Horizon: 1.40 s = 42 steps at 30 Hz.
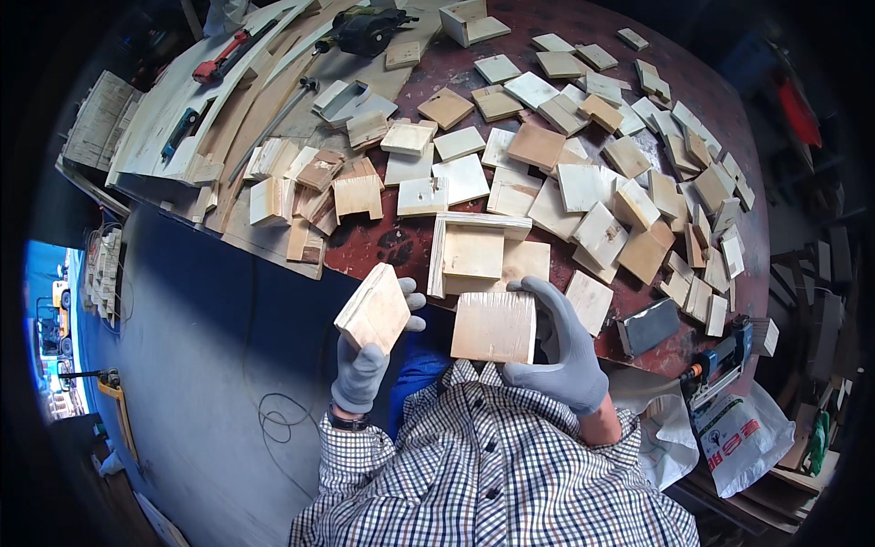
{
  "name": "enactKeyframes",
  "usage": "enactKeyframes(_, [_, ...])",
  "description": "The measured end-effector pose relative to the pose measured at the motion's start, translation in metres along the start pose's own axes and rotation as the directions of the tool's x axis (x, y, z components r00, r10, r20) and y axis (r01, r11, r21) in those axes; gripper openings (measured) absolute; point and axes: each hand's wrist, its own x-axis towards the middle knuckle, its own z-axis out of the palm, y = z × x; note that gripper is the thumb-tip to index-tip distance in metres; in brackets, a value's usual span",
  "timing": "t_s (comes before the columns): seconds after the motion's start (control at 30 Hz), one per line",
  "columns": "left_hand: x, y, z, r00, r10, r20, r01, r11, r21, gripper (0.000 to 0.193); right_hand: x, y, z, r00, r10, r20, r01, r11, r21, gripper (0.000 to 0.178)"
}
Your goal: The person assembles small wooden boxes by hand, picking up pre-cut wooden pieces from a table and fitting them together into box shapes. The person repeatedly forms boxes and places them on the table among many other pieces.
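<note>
My left hand (365,365), in a grey glove, grips a wooden block (374,310) that looks like thin square boards stacked together, tilted in the air before the table. In my gloved right hand (572,351) is a square wooden board (494,326), its right side between thumb and fingers, face up. The two pieces are apart. Just beyond them, at the table's near edge, stands an L-shaped wooden corner frame (439,246) with a square board (474,252) inside its angle. Another square board (527,261) lies beside it.
Many loose wooden squares (583,187) cover the red table (365,246). A nail gun (725,365) and a dark grey block (649,326) sit at the near right edge. A white sack (743,442) hangs below. Tools (219,59) and long boards (273,91) lie far left.
</note>
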Motion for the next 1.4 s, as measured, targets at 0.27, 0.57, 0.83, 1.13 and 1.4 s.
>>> enactKeyframes(0.27, [0.002,0.007,-0.007,0.999,-0.017,-0.036,0.015,0.999,-0.039,0.100,-0.008,0.001,-0.027,0.951,-0.008,-0.308,-0.003,0.999,-0.033,0.109])
enactKeyframes(0.57, [0.000,0.005,-0.003,0.994,0.059,-0.094,-0.045,0.988,0.146,0.089,-0.001,-0.002,-0.020,0.950,-0.034,-0.311,0.037,0.999,0.002,0.109])
enactKeyframes(0.83, [0.016,0.016,0.010,0.957,-0.143,-0.253,0.097,0.978,-0.186,0.085,-0.003,-0.007,-0.023,0.912,-0.039,-0.408,0.025,0.999,-0.040,0.104])
enactKeyframes(1.13, [0.012,0.006,-0.003,0.949,-0.195,-0.246,0.145,0.967,-0.210,0.079,0.002,0.034,-0.060,0.725,-0.178,-0.665,-0.107,0.925,-0.364,0.093])
enactKeyframes(1.4, [0.014,0.011,0.010,0.964,-0.158,-0.213,0.156,0.987,-0.026,0.059,0.023,0.073,-0.131,0.589,-0.416,-0.693,-0.292,0.690,-0.662,0.092])
